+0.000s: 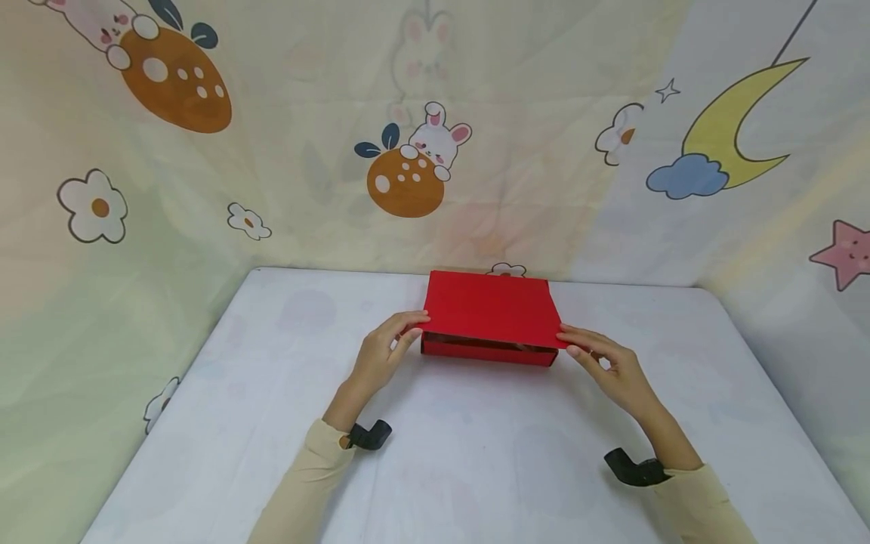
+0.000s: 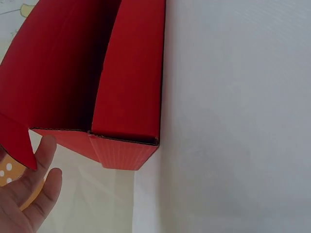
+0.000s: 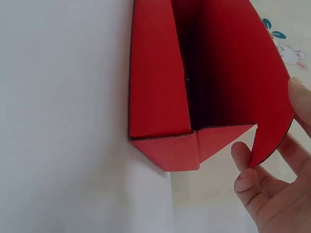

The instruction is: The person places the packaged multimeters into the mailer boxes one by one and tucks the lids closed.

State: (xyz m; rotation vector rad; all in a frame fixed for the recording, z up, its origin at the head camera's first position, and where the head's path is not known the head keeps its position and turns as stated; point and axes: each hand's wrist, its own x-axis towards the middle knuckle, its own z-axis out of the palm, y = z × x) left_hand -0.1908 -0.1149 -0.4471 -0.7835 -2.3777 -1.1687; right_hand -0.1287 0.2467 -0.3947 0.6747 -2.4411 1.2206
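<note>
A red cardboard box (image 1: 485, 350) stands on the table, its lid (image 1: 492, 308) tilted partly up. Dark space shows between the lid's front edge and the box's front wall. My left hand (image 1: 379, 353) holds the lid's front left corner; in the left wrist view its fingers (image 2: 44, 153) lie by the side flap (image 2: 17, 141). At the opposite corner, my right hand (image 1: 617, 372) grips the lid, fingers curled around the right flap (image 3: 268, 138) in the right wrist view. The box's contents are hidden in shadow.
The white table (image 1: 462, 453) extends around the box. Behind it hangs a printed cloth (image 1: 306, 166) with rabbits, flowers and a moon. A black wrist-worn device (image 1: 370, 435) sits on the left wrist, another black device (image 1: 635, 468) on the right.
</note>
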